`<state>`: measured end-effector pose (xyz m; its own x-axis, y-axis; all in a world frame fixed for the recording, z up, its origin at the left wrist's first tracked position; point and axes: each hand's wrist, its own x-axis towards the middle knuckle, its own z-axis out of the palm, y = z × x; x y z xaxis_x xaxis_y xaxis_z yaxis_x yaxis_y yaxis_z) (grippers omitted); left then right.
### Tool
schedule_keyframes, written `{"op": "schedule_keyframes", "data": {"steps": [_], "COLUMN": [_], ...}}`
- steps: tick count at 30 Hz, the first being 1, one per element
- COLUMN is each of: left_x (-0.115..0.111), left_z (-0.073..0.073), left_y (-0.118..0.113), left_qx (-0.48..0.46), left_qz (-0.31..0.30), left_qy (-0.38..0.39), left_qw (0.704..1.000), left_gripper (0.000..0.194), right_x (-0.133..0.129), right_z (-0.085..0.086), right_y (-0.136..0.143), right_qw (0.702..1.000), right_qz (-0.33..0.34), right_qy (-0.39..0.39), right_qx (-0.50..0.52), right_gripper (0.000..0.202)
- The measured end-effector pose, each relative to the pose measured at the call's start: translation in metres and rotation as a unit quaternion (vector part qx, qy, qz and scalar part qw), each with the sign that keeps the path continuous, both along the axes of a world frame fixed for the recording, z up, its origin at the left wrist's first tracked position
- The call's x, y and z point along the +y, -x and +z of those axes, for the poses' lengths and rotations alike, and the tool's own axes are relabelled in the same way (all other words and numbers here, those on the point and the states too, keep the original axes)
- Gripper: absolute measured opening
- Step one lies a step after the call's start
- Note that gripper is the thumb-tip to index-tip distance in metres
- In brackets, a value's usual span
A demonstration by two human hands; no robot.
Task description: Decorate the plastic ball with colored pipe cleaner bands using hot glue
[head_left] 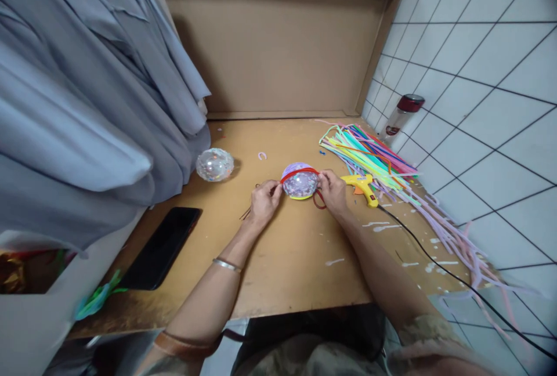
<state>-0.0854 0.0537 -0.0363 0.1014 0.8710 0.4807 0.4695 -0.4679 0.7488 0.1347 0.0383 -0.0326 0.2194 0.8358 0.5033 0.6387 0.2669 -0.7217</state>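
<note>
Between my hands, at the middle of the table, sits a clear faceted ball (300,184) with purple along its upper rim and yellow at its lower edge. A red pipe cleaner (300,172) stretches across the upper part of the ball. My left hand (264,201) pinches its left end, the fingers closed beside the ball. On the other side, my right hand (332,191) is closed on the pipe cleaner at the ball's right edge. A dark red loop (319,199) hangs below the right fingers. Thin brown strands show behind my left hand.
Another clear faceted ball (214,165) stands to the left. A yellow glue gun (364,188) with a black cord lies right, beside a heap of coloured pipe cleaners (369,152). A black phone (162,247) lies front left. Cardboard (270,45) and a tiled wall border the table.
</note>
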Motion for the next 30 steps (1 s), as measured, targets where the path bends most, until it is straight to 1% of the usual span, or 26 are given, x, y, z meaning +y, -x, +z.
{"op": "schedule_keyframes", "data": {"steps": [6,14,21,30], "left_x": [0.0004,0.0007,0.001,-0.0015], "left_z": [-0.0002,0.0004,-0.0004,0.0024], "left_y": [-0.0004,-0.0009,-0.0003,-0.0015], "left_qx": [-0.013,-0.044,-0.045,-0.044], "left_qz": [-0.005,-0.015,-0.011,-0.011], "left_qy": [0.026,0.057,0.055,0.053], "left_qw": [1.0,0.997,0.997,0.998], "left_gripper": [0.026,0.025,0.023,0.024], "right_x": [-0.0021,-0.0016,-0.0004,-0.0026], "right_z": [0.0055,0.0067,0.005,0.0058], "right_y": [0.0015,0.0047,0.0071,0.0069], "right_qw": [1.0,1.0,1.0,0.997], "right_qz": [0.007,0.01,0.006,0.0], "right_qy": [0.008,-0.002,0.004,-0.007], "right_qx": [-0.012,-0.005,0.007,-0.072], "right_gripper": [0.025,0.02,0.02,0.021]}}
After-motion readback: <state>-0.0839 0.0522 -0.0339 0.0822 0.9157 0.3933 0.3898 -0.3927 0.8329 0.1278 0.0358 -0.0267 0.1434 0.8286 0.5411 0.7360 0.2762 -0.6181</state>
